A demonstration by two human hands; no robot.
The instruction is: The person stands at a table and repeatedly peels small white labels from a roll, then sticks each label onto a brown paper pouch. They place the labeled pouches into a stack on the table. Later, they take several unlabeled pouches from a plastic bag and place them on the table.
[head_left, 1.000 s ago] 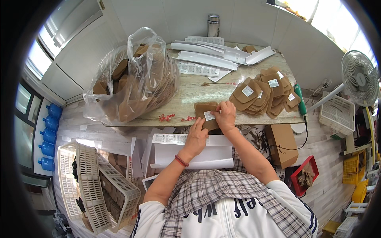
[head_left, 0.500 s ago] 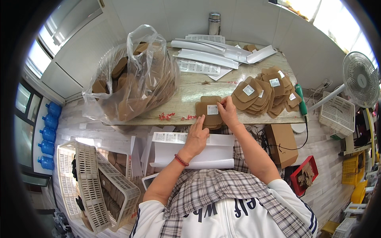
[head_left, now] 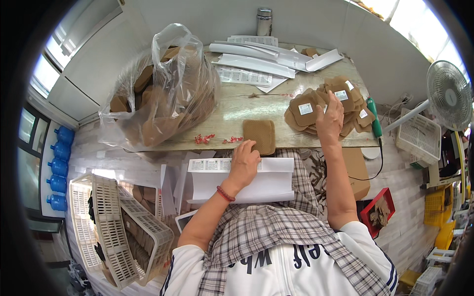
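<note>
A plain brown pad with rounded corners (head_left: 258, 135) lies at the table's near edge. My left hand (head_left: 244, 163) rests at its lower left corner, the fingers loosely bent and not visibly gripping it. Beneath that hand, a white sheet with a row of printed labels (head_left: 213, 165) lies across my lap. My right hand (head_left: 331, 121) is over the pile of brown pads (head_left: 302, 109) at the right, its fingers stretched out and nothing seen in them. Several pads there carry white labels; the hand hides part of the pile.
A clear plastic bag full of brown pads (head_left: 163, 108) stands on the left of the table. Label sheets (head_left: 247, 75) and a steel flask (head_left: 264, 22) are at the back. A green corded tool (head_left: 375, 118) lies right; white crates (head_left: 106, 217) stand on the floor.
My right hand has moved right from the near pad to the pile. The labelled pad no longer lies before my left hand; a plain one shows there. The left hand's fingers are more bent.
</note>
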